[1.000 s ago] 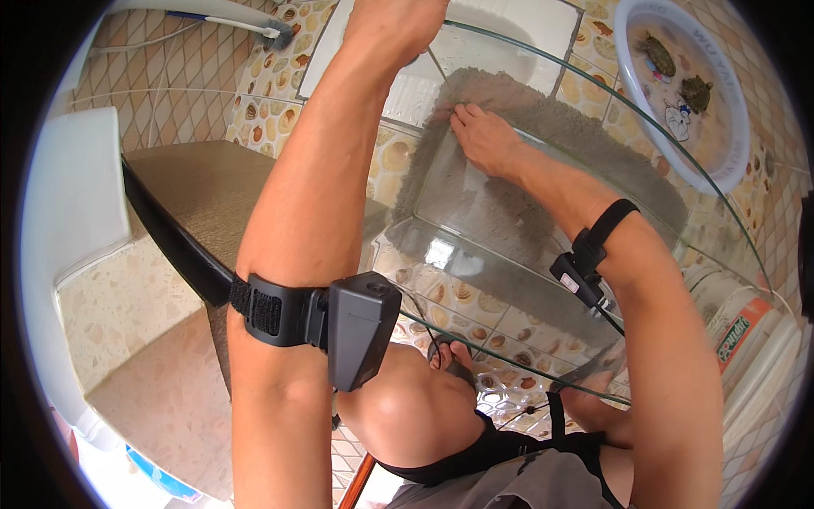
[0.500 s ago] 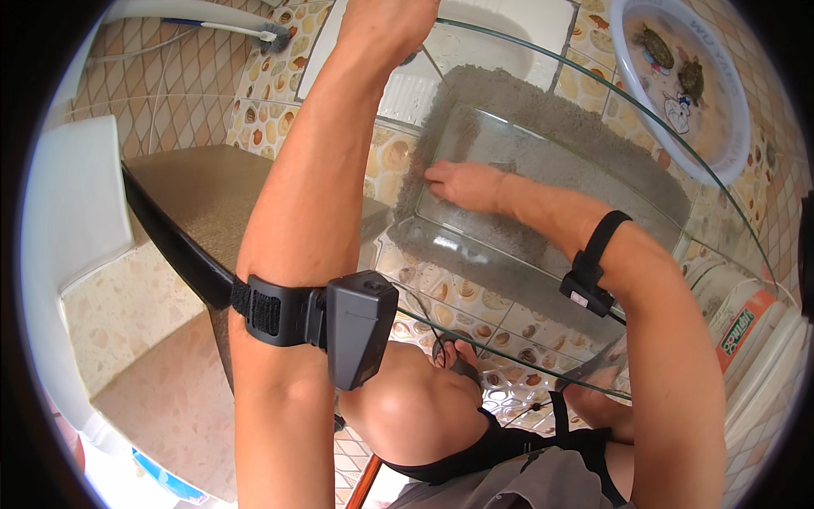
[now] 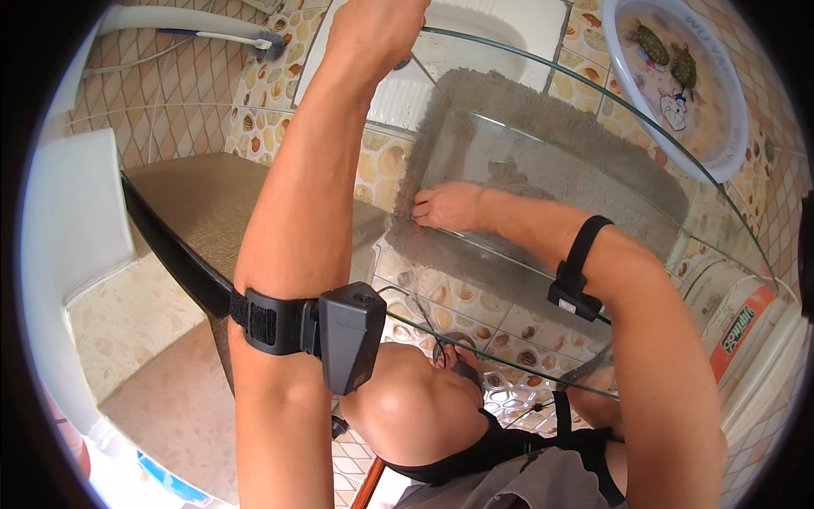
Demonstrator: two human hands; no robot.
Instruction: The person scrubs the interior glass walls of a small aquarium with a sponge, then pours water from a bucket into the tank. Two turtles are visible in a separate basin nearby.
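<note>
the large clear glass tank with a thin green-tinted rim (image 3: 551, 65) lies under and around the right hand (image 3: 447, 207), which is inside it, fingers bent and gathered close, at the end coated in a gritty-looking grey film (image 3: 483, 92); whether they pinch anything i cannot tell; the left hand (image 3: 379, 38), beyond and left of the right one, meets the rim, its fingers mostly hidden, so its grip is unclear; good work here probably means bracing the rim without leaning on it, and pressing the right fingertips lightly and evenly along the film, minding glass edges and corners
</note>
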